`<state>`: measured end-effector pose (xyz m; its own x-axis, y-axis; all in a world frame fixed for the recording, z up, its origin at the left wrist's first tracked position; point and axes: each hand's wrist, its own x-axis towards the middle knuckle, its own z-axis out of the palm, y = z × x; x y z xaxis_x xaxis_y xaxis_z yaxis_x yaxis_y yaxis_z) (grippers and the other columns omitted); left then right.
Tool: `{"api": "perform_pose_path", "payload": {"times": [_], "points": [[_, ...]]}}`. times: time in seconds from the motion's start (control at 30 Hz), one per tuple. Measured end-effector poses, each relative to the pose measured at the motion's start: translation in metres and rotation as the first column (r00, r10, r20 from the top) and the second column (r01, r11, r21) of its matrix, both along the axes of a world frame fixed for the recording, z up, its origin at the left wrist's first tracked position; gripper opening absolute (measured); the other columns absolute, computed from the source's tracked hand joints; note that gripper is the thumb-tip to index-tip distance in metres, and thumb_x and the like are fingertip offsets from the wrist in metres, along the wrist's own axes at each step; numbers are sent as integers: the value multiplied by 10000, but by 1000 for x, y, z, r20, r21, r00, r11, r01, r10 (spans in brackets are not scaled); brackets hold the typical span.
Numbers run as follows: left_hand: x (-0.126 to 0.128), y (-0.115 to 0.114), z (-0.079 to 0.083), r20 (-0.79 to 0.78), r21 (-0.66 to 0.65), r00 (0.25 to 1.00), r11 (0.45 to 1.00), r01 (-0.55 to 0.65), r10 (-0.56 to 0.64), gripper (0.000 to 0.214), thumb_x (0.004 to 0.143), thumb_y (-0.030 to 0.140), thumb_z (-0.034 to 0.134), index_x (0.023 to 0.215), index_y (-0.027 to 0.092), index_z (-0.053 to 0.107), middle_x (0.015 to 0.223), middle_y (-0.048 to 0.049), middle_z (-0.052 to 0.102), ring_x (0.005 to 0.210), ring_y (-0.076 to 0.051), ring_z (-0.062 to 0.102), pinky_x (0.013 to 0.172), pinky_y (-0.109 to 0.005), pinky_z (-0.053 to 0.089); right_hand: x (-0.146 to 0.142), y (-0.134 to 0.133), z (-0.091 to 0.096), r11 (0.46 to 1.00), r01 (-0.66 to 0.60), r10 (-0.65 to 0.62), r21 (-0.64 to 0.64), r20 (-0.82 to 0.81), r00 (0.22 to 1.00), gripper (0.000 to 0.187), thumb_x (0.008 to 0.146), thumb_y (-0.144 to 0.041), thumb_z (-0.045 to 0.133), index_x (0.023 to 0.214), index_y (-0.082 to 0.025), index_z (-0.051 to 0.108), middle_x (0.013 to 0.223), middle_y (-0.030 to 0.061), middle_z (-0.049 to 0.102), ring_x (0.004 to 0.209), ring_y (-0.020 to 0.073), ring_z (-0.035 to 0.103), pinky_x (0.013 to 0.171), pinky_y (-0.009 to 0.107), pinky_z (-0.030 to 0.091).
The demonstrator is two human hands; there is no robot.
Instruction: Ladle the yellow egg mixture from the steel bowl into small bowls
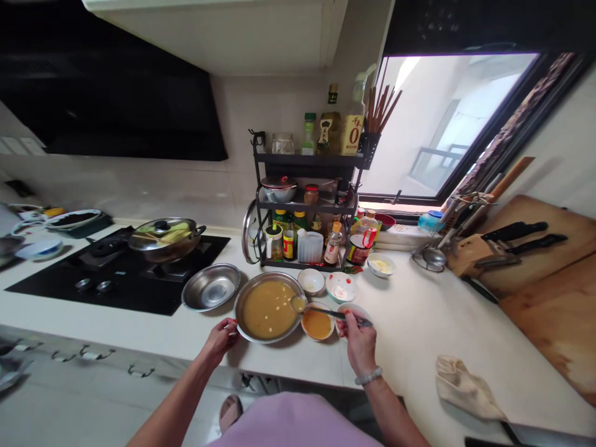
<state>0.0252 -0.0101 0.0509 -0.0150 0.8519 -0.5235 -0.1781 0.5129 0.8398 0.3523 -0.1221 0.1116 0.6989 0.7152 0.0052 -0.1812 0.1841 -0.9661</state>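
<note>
A wide metal basin [269, 308] full of yellow-brown soup stands on the white counter [410, 335]. My left hand [222, 338] grips its near left rim. My right hand [357, 338] is closed on the handle of a ladle [307, 307], whose bowl hangs over the basin's right edge with soup in it. Just right of the basin a small bowl [317, 324] holds the same soup. Under my right hand lies another small bowl [352, 308], partly hidden.
An empty steel bowl [210, 288] sits left of the basin. Small bowls [311, 280] [340, 287] [380, 265] stand before a black spice rack [307, 205]. A lidded pan [165, 239] is on the hob. Knife block [470, 251], boards and a cloth [465, 388] lie right.
</note>
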Motion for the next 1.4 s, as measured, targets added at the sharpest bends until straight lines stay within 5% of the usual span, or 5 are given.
{"api": "perform_pose_path", "payload": {"times": [0.47, 0.8, 1.0, 1.13, 1.4], "points": [[-5, 4, -13, 65, -13, 998, 1000, 13, -12, 359, 529, 251, 776, 746, 205, 493, 526, 65, 576, 453, -96, 562, 484, -200, 378, 78, 2, -3, 935, 356, -339, -16, 265, 903, 402, 695, -534, 700, 806, -153, 634, 506, -2, 631, 387, 150, 563, 398, 268, 497], [1, 1, -4, 23, -24, 1000, 1000, -6, 6, 322, 554, 265, 749, 722, 202, 481, 518, 64, 557, 452, -101, 560, 476, -202, 370, 58, -11, -13, 993, -10, -88, 121, 774, 627, 235, 875, -347, 547, 907, -200, 728, 907, 96, 699, 796, 213, 673, 657, 337, 589], [3, 2, -4, 33, 6, 999, 1000, -20, 20, 285, 594, 270, 726, 711, 201, 476, 499, 67, 519, 420, -101, 537, 444, -203, 373, -11, -10, -16, 987, -133, 61, 86, 567, 821, 217, 871, -354, 580, 946, -222, 736, 862, 72, 706, 551, 151, 596, 482, 283, 548], [3, 2, -7, 32, 15, 999, 999, -36, 35, 263, 625, 260, 709, 717, 203, 470, 496, 63, 510, 402, -100, 525, 434, -205, 380, -45, -5, -25, 959, -282, 223, 19, 560, 798, 233, 866, -390, 574, 911, -237, 744, 858, 75, 711, 563, 161, 616, 484, 279, 543], [4, 2, -6, 31, 6, 999, 999, -39, 39, 239, 636, 234, 690, 726, 201, 471, 488, 62, 519, 398, -94, 515, 437, -198, 380, -42, 9, -28, 986, -132, 144, -103, 124, 982, 378, 765, -526, 651, 877, -166, 641, 526, -10, 604, 397, 149, 532, 391, 261, 471]]}}
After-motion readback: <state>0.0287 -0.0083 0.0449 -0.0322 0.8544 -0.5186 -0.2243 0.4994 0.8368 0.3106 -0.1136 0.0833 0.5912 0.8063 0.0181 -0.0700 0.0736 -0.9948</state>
